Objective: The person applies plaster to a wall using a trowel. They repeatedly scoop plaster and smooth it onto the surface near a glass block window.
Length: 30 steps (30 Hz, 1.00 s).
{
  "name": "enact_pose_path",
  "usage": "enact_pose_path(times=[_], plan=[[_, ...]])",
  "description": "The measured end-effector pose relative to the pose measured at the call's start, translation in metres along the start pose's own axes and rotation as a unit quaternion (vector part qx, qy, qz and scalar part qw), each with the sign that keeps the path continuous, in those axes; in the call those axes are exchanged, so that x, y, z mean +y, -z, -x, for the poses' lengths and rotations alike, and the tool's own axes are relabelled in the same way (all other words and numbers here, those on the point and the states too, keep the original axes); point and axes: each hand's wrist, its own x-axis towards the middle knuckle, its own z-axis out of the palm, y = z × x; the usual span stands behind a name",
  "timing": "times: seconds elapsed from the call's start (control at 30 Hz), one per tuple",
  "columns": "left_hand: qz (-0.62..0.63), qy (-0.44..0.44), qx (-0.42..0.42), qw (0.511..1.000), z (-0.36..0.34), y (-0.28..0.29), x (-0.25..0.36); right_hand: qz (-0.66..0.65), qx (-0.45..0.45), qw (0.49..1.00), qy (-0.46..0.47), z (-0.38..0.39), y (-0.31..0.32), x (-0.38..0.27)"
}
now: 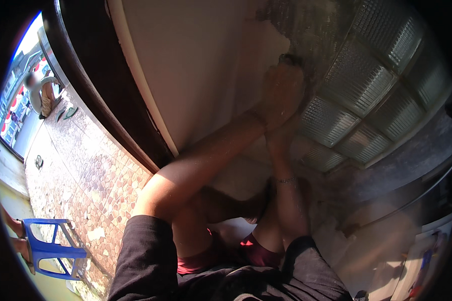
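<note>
- Left hand (282, 93): back of hand to camera, raised at the wall, fingers mostly hidden; can't tell if it's clenched or grasping.
- Dark object (290, 58): at the far end of the left hand, near the wall; too dim to tell its kind.
- Right hand (280, 134): just below the left hand, overlapping it near the wrist in this view; fingers unclear, can't tell if it grips anything.
- Beaded bracelet (286, 180) on right wrist.
- Wall (186, 60): pale, with a dark rough patch (311, 22) above the hands.
- Glass blocks (358, 83): ribbed, set in a grid right of the hands.
- Dark wooden frame (100, 85): left of the pale wall, curved by the lens.
- Patterned floor (93, 170): far left, sunlit.
- Blue stool (55, 247): lower left, bare feet beside it.
- Co-worker or bystander (44, 95): seated, upper left, green sandals (68, 113) near.
</note>
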Motion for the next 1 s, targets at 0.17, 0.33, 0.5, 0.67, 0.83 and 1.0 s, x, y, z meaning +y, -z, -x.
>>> enact_pose_path(times=[0.17, 0.33, 0.5, 0.67, 0.83, 1.0], plan=[[0.011, 0.033, -0.037, 0.999, -0.003, 0.003, 0.003, 0.068, 0.056, 0.991, 0.1, -0.007, 0.001, -0.007], [0.028, -0.017, 0.049, 0.998, 0.003, 0.003, -0.004, -0.02, 0.072, 0.997, -0.014, -0.011, -0.005, -0.008], [0.031, 0.023, -0.011, 0.999, 0.0, 0.003, -0.006, -0.053, 0.042, 0.997, -0.027, -0.011, -0.004, -0.007], [0.062, -0.007, 0.063, 0.996, -0.003, 0.004, -0.004, -0.104, 0.022, 0.993, -0.057, -0.016, 0.0, -0.009], [0.046, 0.005, 0.071, 0.996, -0.004, 0.005, -0.003, -0.013, 0.055, 0.998, 0.003, -0.015, -0.002, -0.011], [0.05, 0.009, 0.08, 0.995, -0.003, 0.008, -0.001, 0.008, 0.041, 0.999, 0.02, -0.01, -0.004, -0.003]])
